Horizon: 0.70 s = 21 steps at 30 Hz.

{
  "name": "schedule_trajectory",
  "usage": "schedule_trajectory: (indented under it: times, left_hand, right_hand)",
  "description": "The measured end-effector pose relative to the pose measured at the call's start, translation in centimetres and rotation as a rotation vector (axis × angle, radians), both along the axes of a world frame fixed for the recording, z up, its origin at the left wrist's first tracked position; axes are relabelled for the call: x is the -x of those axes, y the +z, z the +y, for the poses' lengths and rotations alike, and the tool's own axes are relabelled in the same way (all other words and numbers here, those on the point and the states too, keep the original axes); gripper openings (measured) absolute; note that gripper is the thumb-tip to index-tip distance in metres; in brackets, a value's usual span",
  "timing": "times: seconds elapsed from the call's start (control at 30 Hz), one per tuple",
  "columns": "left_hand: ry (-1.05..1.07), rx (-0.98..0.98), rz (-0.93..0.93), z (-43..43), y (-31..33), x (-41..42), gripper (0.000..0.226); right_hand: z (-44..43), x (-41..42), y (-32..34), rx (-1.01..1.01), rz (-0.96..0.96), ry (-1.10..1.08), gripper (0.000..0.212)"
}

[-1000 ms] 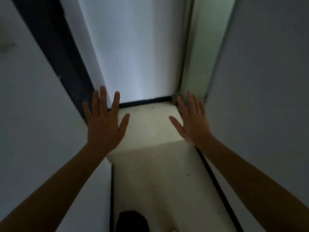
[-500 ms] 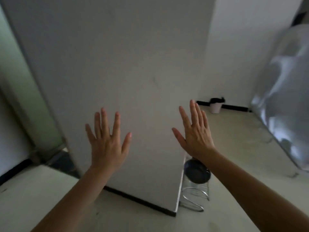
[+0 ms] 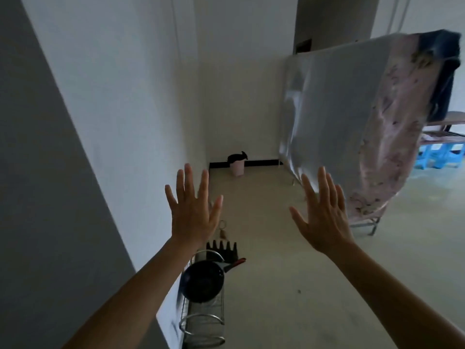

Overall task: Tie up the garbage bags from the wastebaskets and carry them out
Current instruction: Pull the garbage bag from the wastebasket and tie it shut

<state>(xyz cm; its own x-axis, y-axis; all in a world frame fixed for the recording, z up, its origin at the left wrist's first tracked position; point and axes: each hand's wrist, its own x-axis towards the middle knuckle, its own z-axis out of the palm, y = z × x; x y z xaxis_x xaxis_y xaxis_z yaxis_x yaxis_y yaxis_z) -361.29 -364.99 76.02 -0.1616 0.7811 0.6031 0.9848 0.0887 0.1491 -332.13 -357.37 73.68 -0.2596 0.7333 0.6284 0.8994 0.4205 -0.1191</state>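
Observation:
A small pale pink wastebasket (image 3: 237, 169) stands on the floor in the far corner, against the back wall. A black garbage bag (image 3: 237, 157) lines it and bunches up over its rim. My left hand (image 3: 192, 212) is raised in front of me with its fingers spread and nothing in it. My right hand (image 3: 324, 216) is held up the same way, open and empty. Both hands are well short of the wastebasket, which shows between and beyond them.
A white wall (image 3: 120, 117) runs along my left. At its foot a wire rack (image 3: 203, 321) holds a dark frying pan (image 3: 202, 282). A drying rack draped with sheets (image 3: 352, 117) stands on the right. Blue plastic stools (image 3: 439, 157) sit far right.
My view has swung right, out of the narrow passage and past the wall corner into the room. The wastebasket has come nearer the middle of view. Both hands stay raised and open.

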Motion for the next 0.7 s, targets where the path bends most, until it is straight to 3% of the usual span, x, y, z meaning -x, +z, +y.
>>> schedule_trajectory:
  times: [0.17, 0.37, 0.5, 0.7]
  left_hand:
    - [-0.053, 0.036, 0.019, 9.8, -0.9, -5.7, 0.071]
    - [-0.065, 0.081, 0.004, 20.5, -4.9, -5.9, 0.069]
    - [-0.076, 0.136, 0.032, 32.2, -7.5, -5.0, 0.071]
    - [-0.12, 0.107, 0.08, 52.2, -3.8, -5.2, 0.073]
  right_hand:
    - [9.1, -7.7, 0.3, 0.022, 0.05, -0.065, 0.085]
    - [20.3, -9.3, -4.4, 0.073, 0.085, -0.05, 0.087]
    - [31.6, -8.3, -7.7, 0.117, -0.054, 0.016, 0.085]
    - [51.3, -5.9, -1.9, 0.047, -0.07, 0.004, 0.084]
